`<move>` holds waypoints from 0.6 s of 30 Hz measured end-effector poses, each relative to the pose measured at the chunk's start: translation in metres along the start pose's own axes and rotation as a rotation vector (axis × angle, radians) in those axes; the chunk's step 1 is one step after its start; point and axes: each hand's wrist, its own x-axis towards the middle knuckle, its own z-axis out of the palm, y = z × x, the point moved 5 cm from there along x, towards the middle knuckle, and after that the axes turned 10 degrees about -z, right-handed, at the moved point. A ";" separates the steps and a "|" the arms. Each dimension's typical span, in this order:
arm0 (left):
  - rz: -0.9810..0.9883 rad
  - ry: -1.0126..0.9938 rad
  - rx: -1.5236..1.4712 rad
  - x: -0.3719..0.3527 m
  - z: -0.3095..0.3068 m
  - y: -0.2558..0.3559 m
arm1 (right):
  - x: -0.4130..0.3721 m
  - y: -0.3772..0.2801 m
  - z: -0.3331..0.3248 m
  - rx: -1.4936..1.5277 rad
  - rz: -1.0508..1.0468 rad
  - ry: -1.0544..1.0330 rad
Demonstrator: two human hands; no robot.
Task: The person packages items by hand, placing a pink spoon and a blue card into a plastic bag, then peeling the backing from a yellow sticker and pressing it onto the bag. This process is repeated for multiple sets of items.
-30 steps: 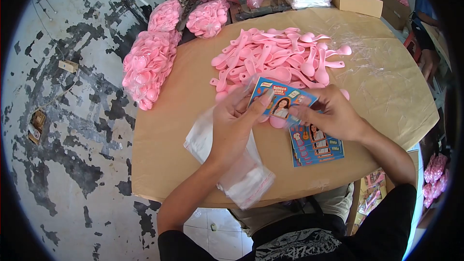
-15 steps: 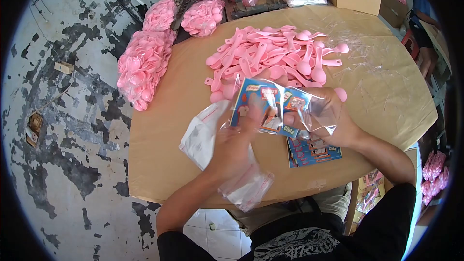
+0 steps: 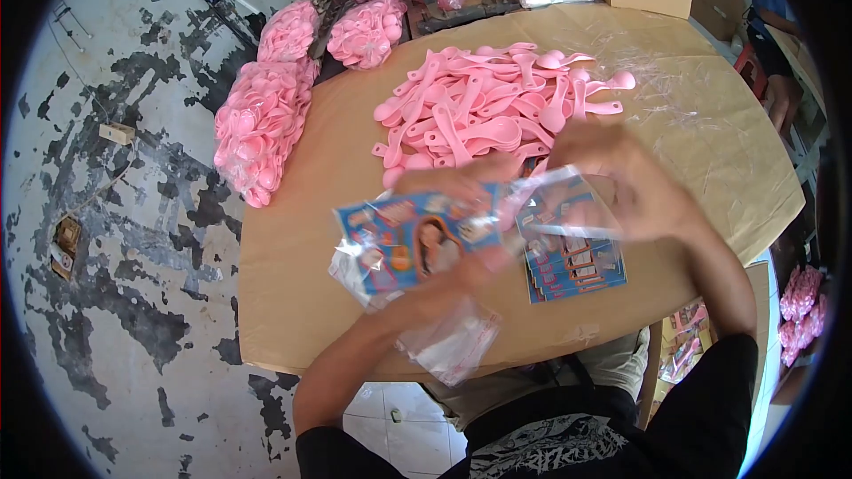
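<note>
Big brown-paper-covered worktop (image 3: 302, 302) takes up most of the view. A heap of loose pink spoons (image 3: 484, 111) sits toward its far edge, and bagged spoons (image 3: 262, 124) hang off the far left corner. Near the right edge there's a stack of printed cards (image 3: 572, 266), and a pile of empty clear sleeves (image 3: 448, 341) droops over the near edge.

The thing in hand is a sleeved card (image 3: 413, 244), held up above the middle of the worktop. The left hand (image 3: 461, 279) is clamped on it from underneath, with its fingertips (image 3: 444, 182) over the top edge. The right hand (image 3: 635, 186) is at the sleeve's loose end but it's a blur, so honestly can't tell if it's pinching.

My guess on handling: weighs nothing, the film is slick and crinkly, and the card bends easily. Best grabbed by the card's edges through the plastic, not by the floppy open end.
</note>
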 end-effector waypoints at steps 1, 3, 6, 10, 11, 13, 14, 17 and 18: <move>0.024 0.038 -0.010 0.002 -0.010 0.000 | -0.005 0.005 -0.011 -0.156 0.038 0.004; 0.012 0.175 -0.012 0.003 -0.020 0.001 | -0.018 0.022 -0.024 -0.330 0.109 -0.060; -0.110 0.265 -0.086 0.003 -0.024 -0.002 | -0.034 0.044 -0.021 -0.391 0.263 -0.264; -0.149 0.252 -0.117 0.003 -0.021 -0.007 | -0.034 0.047 -0.008 -0.449 0.593 -0.392; -0.141 0.240 -0.108 0.003 -0.021 -0.006 | -0.037 0.046 -0.009 -0.433 0.532 -0.358; -0.140 0.229 -0.107 0.004 -0.021 -0.004 | -0.040 0.050 -0.008 -0.448 0.456 -0.316; -0.148 0.229 -0.120 0.003 -0.021 -0.005 | -0.041 0.054 -0.007 -0.481 0.443 -0.309; -0.144 0.240 -0.125 0.004 -0.017 -0.006 | -0.045 0.059 -0.004 -0.552 0.440 -0.296; -0.136 0.246 -0.118 0.004 -0.016 -0.006 | -0.045 0.060 -0.003 -0.571 0.441 -0.291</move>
